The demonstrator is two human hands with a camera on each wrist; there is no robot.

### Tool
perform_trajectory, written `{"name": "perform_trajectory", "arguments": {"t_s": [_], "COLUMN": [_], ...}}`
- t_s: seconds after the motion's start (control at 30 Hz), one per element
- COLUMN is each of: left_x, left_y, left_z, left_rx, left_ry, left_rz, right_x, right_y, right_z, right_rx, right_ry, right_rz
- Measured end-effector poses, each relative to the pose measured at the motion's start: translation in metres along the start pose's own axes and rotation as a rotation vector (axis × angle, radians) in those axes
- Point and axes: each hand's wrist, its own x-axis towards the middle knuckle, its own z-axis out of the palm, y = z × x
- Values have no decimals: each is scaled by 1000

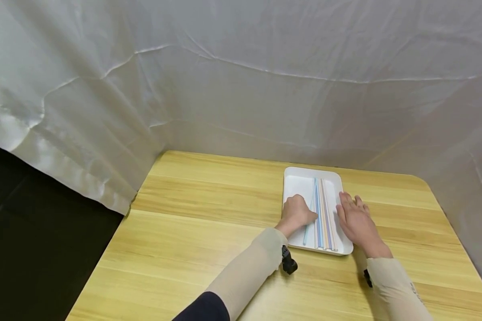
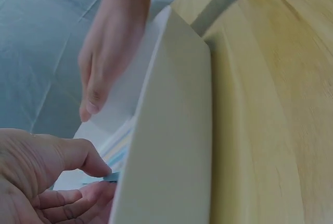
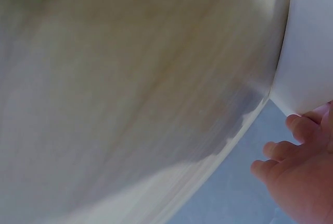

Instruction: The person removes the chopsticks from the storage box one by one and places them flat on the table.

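A white rectangular tray (image 1: pixel 314 173) lies on the table with several thin pastel straws (image 1: pixel 323 209) in it, side by side lengthwise. Over the tray's left part, my left hand (image 1: pixel 298 211) pinches a light-blue straw (image 2: pixel 111 176) between thumb and fingers. That straw (image 1: pixel 305 236) slants a little apart from the others. My right hand (image 1: pixel 358 220) is at the tray's right rim, its thumb side against the edge and its fingers extended. In the right wrist view, the fingers (image 3: pixel 281 151) show beside the tray's wall (image 3: pixel 307 47).
The tray stands on a wood-grain table (image 1: pixel 209 196) near its back edge. A pale, shiny curtain (image 1: pixel 241 89) hangs behind the table and along its sides. Dark floor (image 1: pixel 32 249) shows past the left edge. A small black camera (image 1: pixel 289 261) sits on the left wrist.
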Motion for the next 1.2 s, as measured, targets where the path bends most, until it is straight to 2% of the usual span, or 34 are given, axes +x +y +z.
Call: {"name": "perform_trajectory", "arguments": {"t_s": [0.13,0.33,0.6,0.87,1.07,1.2], "left_x": [0,-1,-8,-13,-4,6], "left_y": [0,-5,-6,-9,-29,-51], "left_z": [-2,-11,-29,-53,-73,-83], "left_rx": [-9,-131,-258,-454,-608,-798], "left_ry": [16,32,-11,-70,-85,-118], "left_rz": [14,57,6,-46,-61,-78], "right_x": [0,0,0,0,2,3], "right_y": [0,1,1,2,2,2], "right_z": [0,0,0,-1,0,-1], "right_rx": [4,6,9,8,1,4], "right_ry": [-6,1,-5,-5,-10,-23], "right_rz": [4,7,3,0,-4,1]}}
